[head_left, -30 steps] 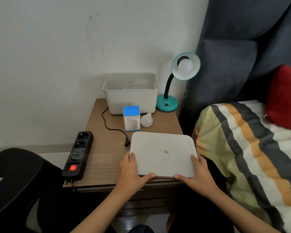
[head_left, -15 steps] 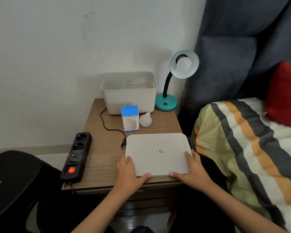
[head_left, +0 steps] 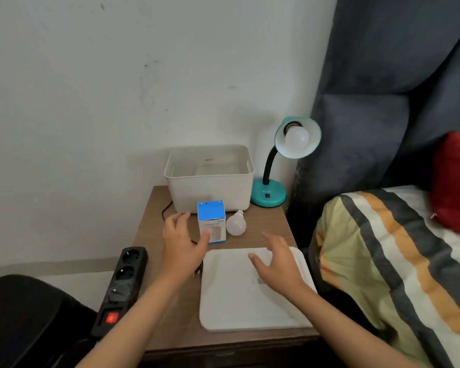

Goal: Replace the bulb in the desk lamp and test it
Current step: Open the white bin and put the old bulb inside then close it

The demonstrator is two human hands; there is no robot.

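Observation:
A teal desk lamp (head_left: 268, 193) stands at the back right of the wooden bedside table (head_left: 154, 235), with a white bulb (head_left: 297, 136) in its shade. A loose white bulb (head_left: 235, 224) lies beside a blue and white bulb box (head_left: 212, 221) in front of a white bin (head_left: 209, 179). My left hand (head_left: 182, 245) is open, fingers spread, its thumb next to the box. My right hand (head_left: 275, 264) hovers open over a flat white lid (head_left: 237, 301) at the table's front. The lamp's black cord runs under my left hand; its plug is hidden.
A black power strip (head_left: 120, 285) with a lit red switch lies along the table's left edge. A black stool (head_left: 24, 314) is at the lower left. A bed with a striped blanket (head_left: 383, 261) and a red pillow (head_left: 454, 181) stands to the right.
Both hands have let go of the white lid and moved forward over the table. The left hand now reaches the bulb box. The view has tilted down and closer.

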